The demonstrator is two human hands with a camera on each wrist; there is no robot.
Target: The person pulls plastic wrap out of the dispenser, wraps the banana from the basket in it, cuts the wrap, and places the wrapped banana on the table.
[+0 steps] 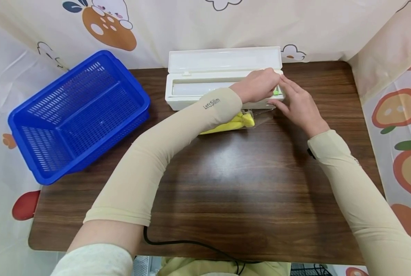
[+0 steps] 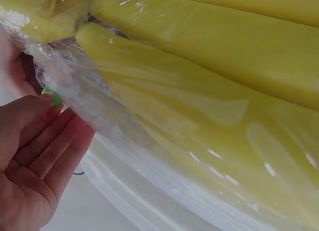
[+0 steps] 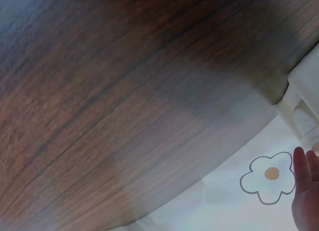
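A white cling film dispenser (image 1: 222, 100) with its lid raised lies at the back of the table. My left hand (image 1: 258, 84) reaches across to its right end. In the left wrist view, the thumb of that hand pinches a small green slider (image 2: 52, 97) against the fingers. My right hand (image 1: 302, 107) holds the dispenser's right end, thumb at the front, fingers toward the back; its fingertips (image 3: 300, 159) appear at the right wrist view's edge. Yellow bananas (image 1: 238, 122) lie before the dispenser under clear film (image 2: 94, 109), partly hidden by the left arm.
A blue plastic basket (image 1: 103, 153) stands at the left of the brown wooden table (image 1: 246, 199). Behind the dispenser hangs a printed curtain (image 1: 191, 30). A black cable (image 1: 181, 242) runs along the table's front edge.
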